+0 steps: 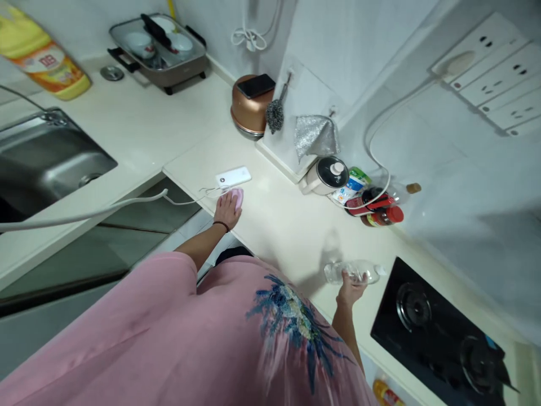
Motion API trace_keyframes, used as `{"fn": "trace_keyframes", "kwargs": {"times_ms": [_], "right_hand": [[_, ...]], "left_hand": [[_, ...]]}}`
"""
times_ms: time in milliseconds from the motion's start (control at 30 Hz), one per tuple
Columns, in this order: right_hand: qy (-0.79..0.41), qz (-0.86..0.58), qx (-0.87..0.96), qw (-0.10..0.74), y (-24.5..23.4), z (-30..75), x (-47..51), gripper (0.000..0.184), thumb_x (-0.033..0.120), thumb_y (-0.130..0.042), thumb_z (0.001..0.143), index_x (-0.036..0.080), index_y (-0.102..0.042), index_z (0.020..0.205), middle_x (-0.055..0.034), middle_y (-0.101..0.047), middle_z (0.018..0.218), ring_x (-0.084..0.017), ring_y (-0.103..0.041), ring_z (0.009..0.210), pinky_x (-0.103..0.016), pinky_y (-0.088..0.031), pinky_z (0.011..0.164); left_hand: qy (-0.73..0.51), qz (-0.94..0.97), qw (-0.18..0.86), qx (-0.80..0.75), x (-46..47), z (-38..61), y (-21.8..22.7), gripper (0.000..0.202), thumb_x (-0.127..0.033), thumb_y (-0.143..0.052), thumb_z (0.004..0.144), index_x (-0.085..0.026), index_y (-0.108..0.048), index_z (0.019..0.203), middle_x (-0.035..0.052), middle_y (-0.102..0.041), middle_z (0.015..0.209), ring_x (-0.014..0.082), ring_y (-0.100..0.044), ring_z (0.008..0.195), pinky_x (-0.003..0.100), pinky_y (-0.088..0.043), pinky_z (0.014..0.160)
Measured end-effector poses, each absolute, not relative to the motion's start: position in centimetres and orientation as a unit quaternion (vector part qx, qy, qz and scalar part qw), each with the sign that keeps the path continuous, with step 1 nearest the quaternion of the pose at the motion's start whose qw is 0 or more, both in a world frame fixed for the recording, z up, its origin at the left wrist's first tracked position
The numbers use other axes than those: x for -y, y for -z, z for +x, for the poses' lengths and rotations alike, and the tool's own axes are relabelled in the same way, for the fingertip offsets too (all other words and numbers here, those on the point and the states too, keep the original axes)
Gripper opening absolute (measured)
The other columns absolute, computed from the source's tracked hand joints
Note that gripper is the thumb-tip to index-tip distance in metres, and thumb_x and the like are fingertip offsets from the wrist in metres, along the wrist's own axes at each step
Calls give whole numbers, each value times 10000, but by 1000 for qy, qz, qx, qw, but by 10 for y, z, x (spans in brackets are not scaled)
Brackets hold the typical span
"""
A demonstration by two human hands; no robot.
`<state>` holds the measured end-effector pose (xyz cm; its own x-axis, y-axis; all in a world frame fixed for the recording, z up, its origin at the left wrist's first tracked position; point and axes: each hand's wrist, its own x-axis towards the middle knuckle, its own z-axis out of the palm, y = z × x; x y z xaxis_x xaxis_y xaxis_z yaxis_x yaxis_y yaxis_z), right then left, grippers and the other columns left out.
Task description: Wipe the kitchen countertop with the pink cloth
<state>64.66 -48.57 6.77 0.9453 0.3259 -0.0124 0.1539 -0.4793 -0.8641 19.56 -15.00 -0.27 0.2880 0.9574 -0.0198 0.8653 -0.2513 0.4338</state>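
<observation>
My left hand [227, 211] rests at the counter's front edge, its fingers over a small pink cloth [238, 197] pressed against the countertop. Only part of the cloth shows past the fingers, so whether it is a cloth or a sponge is not certain. Just beyond it lies a white power bank [233, 176] with a thin white cable. My right hand [351, 288] is wrapped around the middle of a clear plastic bottle [336, 273]. The bottle is tilted nearly level, its white cap [380, 270] pointing right toward the stove.
A black gas stove [439, 332] is at right. Along the wall stand a kettle-like pot [333, 172], a red-capped jar [382, 216] and a copper-coloured pot [249, 110] with a phone on it. An electric pan [169, 70] holds bowls. A sink [46, 163] lies left.
</observation>
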Motion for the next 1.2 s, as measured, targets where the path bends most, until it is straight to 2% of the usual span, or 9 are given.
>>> {"fn": "trace_keyframes", "kwargs": {"times_ms": [100,200,333,500,633,833,967,1100,1200], "right_hand": [[-243,-866,252,357,-90,651,453,1123,702,-850,655,184,-483,1582,-97,-746,1220,-319,-732,1152,-496,-596,1068],[-342,-854,361,155,-104,629,399,977,594,-897,610,248,-602,1475,-24,-758,1054,-298,-745,1026,-457,-600,987],[-341,-811,474,-41,-111,570,330,839,493,-921,628,267,-650,1390,-61,-753,1186,-306,-723,1139,-417,-559,984],[-278,-805,504,-148,-114,531,296,839,515,-903,686,227,-617,1420,-131,-718,1265,-342,-683,1231,-451,-532,1019],[-265,-832,481,-83,-110,542,307,851,497,-907,671,240,-604,1423,-125,-713,1263,-334,-675,1227,-459,-531,1048],[-252,-866,359,239,-99,584,364,959,651,-879,617,238,-565,1424,-87,-715,1249,-313,-685,1166,-461,-560,1068],[-169,-866,256,394,-91,613,417,1122,697,-912,570,227,-475,1490,-139,-655,1396,-337,-662,1263,-500,-548,1129],[-102,-858,173,473,-79,629,464,1240,745,-872,606,218,-310,1577,-224,-521,1557,-401,-577,1426,-579,-504,1188],[-82,-874,148,456,-72,624,487,1238,774,-746,752,255,-89,1664,-238,-385,1643,-405,-479,1529,-580,-481,1204]], "left_hand": [[-130,783,178,-581,151,196,1,725,-406,-407,1057,-53,-412,1690,202,-244,1822,343,-146,1718,558,-101,1390],[-134,783,180,-581,152,196,-1,716,-410,-407,1066,-57,-417,1689,194,-251,1822,339,-157,1715,542,-96,1391],[-134,774,203,-585,152,196,-3,715,-396,-418,1065,-72,-399,1702,180,-229,1831,330,-159,1716,537,-81,1391],[-123,765,232,-588,149,196,-5,744,-375,-468,1040,-85,-372,1718,173,-219,1835,329,-125,1724,535,-59,1389],[-125,762,246,-585,148,195,-4,756,-379,-471,1034,-81,-361,1720,182,-208,1836,342,-148,1717,541,-57,1386],[-118,763,247,-585,148,196,-4,757,-366,-450,1037,-72,-349,1726,179,-183,1843,353,-115,1722,556,-38,1386],[-112,768,235,-585,149,196,-5,756,-356,-449,1037,-69,-346,1729,181,-151,1848,359,-96,1724,574,-42,1385],[-110,759,225,-601,146,203,-6,753,-348,-447,1040,-58,-347,1727,195,-166,1843,370,-84,1725,582,-43,1388],[-104,758,226,-603,155,230,-7,767,-333,-441,1040,-47,-308,1739,211,-145,1843,381,-41,1727,612,-63,1381]]}}
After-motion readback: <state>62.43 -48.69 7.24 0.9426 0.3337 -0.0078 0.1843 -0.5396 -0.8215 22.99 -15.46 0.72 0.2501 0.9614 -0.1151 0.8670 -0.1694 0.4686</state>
